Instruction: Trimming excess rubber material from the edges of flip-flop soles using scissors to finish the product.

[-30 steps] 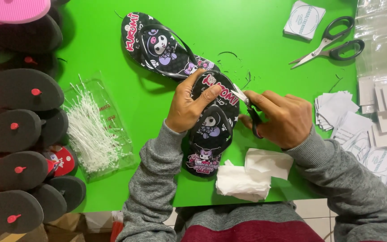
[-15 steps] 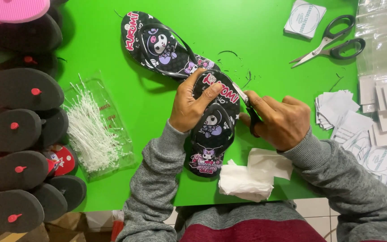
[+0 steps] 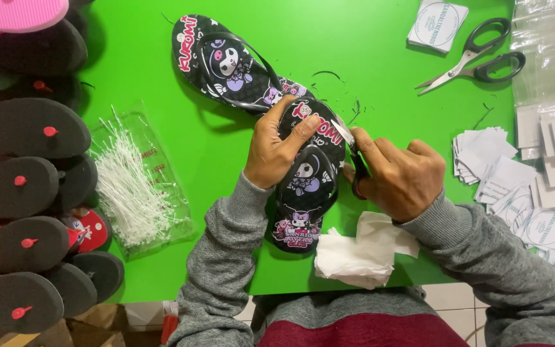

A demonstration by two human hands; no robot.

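Left hand (image 3: 277, 151) in closed grip on the toe end of a black cartoon-printed rubber flip-flop (image 3: 306, 177) lying on the green table (image 3: 380, 64). Right hand (image 3: 401, 177) closed around small black-handled snips (image 3: 354, 157), blades at the sandal's edge. Matching flip-flop (image 3: 226, 64) just behind, touching.

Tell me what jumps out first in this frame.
The bright green table, then the black cartoon-print flip-flop at its centre: the left hand grips it while the right hand works a small blade at its edge. A matching flip-flop lies just behind, and a stack of black soles with red plugs lines the left side.
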